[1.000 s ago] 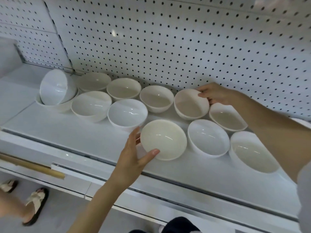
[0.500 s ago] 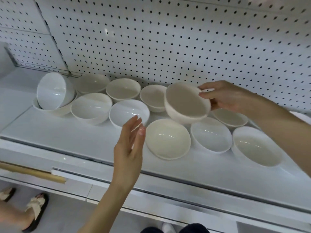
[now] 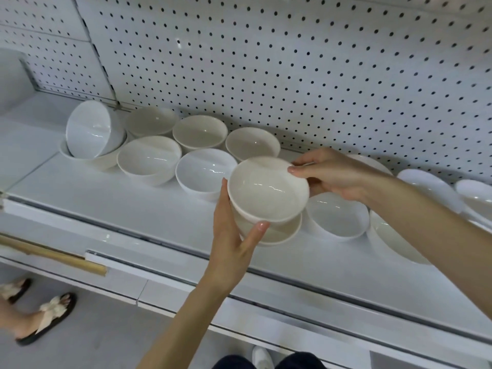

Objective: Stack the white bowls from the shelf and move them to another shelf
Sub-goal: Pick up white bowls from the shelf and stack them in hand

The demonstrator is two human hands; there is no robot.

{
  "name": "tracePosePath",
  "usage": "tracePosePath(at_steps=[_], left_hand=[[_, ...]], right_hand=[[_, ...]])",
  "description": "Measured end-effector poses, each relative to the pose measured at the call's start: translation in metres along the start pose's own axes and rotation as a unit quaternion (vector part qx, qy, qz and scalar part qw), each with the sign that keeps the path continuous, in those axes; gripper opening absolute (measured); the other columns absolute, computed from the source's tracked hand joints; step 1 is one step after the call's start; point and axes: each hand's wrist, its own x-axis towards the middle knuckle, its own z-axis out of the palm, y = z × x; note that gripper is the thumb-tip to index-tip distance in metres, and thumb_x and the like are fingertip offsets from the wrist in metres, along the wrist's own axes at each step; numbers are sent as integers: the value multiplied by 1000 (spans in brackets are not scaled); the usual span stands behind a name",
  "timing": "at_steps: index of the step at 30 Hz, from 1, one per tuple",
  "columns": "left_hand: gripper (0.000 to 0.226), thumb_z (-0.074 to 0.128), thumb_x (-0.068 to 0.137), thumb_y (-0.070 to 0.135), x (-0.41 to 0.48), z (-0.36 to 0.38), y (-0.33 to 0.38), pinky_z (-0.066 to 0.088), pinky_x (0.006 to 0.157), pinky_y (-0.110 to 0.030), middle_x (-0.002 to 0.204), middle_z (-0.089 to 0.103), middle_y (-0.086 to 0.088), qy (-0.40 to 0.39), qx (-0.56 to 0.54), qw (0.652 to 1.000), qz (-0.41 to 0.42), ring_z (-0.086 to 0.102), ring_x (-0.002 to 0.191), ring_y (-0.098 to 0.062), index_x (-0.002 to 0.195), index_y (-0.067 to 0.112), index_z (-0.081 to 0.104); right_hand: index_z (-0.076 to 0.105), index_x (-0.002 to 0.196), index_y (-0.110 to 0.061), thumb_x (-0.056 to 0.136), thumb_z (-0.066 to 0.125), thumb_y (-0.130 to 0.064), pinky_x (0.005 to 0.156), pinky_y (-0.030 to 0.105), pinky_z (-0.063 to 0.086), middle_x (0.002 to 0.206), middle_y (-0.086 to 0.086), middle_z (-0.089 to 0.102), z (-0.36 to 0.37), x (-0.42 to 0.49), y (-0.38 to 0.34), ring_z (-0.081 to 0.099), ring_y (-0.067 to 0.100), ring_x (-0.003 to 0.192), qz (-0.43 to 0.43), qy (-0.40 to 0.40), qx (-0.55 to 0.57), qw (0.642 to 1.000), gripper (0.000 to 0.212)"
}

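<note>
1. I see both hands on the upper bowl (image 3: 267, 189) — the left hand (image 3: 231, 235) cups its near side, and the right hand (image 3: 338, 177) pinches the far rim.
2. It sits tilted in a lower bowl (image 3: 282, 234) on the white shelf (image 3: 133, 209).
3. Far left, a tipped bowl (image 3: 90, 129) leans inside another — a pegboard (image 3: 292, 75) stands behind.

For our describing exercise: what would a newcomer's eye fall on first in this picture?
First, the middle bowl, held by the left hand at its near side and the right hand at its far rim, over a second bowl on the shelf. Then the tipped bowl leaning inside another at the far left, and the white back wall dotted with holes.
</note>
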Motion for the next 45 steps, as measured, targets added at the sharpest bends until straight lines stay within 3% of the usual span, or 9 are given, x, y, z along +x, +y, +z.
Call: tracePosePath(at_steps=[8, 12, 16, 20, 23, 28, 31, 36, 45], left_hand=[[84, 61, 76, 53, -8, -3, -8, 30, 106, -7, 146, 28, 27, 10, -9, 1000, -3, 30, 135, 8, 144, 45, 11], [81, 57, 77, 55, -10, -2, -16, 29, 110, -12, 150, 29, 19, 18, -5, 1000, -4, 30, 137, 2, 144, 42, 14], [82, 60, 76, 52, -9, -1, -18, 30, 113, -20, 152, 30, 12, 18, -8, 1000, 1, 31, 138, -1, 143, 44, 15], [79, 63, 76, 51, -8, -1, -20, 32, 110, -15, 146, 32, 28, 10, -9, 1000, 5, 32, 136, 5, 139, 50, 17], [78, 63, 75, 49, -9, 0, -21, 31, 103, -6, 137, 33, 42, 9, -13, 1000, 5, 33, 131, 12, 138, 50, 18], [80, 64, 75, 48, -9, 1, -23, 29, 103, -5, 139, 31, 41, 13, -3, 1000, 5, 31, 133, 12, 140, 46, 19], [82, 66, 75, 47, -9, 1, -24, 29, 106, -8, 146, 31, 28, 13, 10, 1000, 5, 30, 136, 7, 142, 46, 18], [83, 63, 76, 48, -10, 4, -28, 29, 114, -25, 150, 32, 15, 14, 24, 1000, -6, 31, 139, 0, 144, 41, 18], [85, 67, 79, 45, -11, 4, -29, 29, 117, -45, 152, 32, 13, 14, 25, 1000, -9, 31, 142, -9, 149, 35, 18]], right_hand=[[65, 92, -10, 97, 54, -19, 57, 17, 54, 77, 2, 66, 11, 0, 13, 64, 12, 67, -13, 38, -47, 998, 15], [64, 98, 1, 98, 48, -33, 61, 6, 48, 96, 6, 70, 12, -3, 17, 66, 17, 87, -20, 61, -85, 994, 37], [56, 105, 9, 96, 46, -44, 95, 43, 49, 107, 27, 62, 18, -6, 22, 61, 38, 100, -55, 66, -136, 987, 55], [53, 107, 16, 100, 43, -35, 66, 28, 31, 87, 24, 49, 19, -11, 23, 52, 29, 81, -88, 86, -203, 971, 52], [51, 113, 16, 100, 42, -35, 83, 33, 36, 119, 33, 53, 17, -12, 25, 51, 39, 110, -91, 86, -222, 967, 53], [54, 114, 14, 100, 41, -36, 84, 29, 34, 123, 30, 54, 16, -10, 27, 52, 36, 114, -75, 71, -215, 971, 53], [67, 104, -3, 100, 43, -37, 67, 22, 37, 116, 19, 63, 15, -9, 29, 57, 26, 110, -73, 76, -208, 973, 42], [52, 117, 13, 100, 41, -37, 86, 27, 33, 123, 29, 54, 13, -7, 32, 51, 37, 114, -78, 66, -225, 969, 54], [66, 105, 1, 98, 45, -41, 73, 25, 33, 110, 14, 60, 9, 5, 37, 56, 28, 104, -108, 57, -296, 947, 47]])
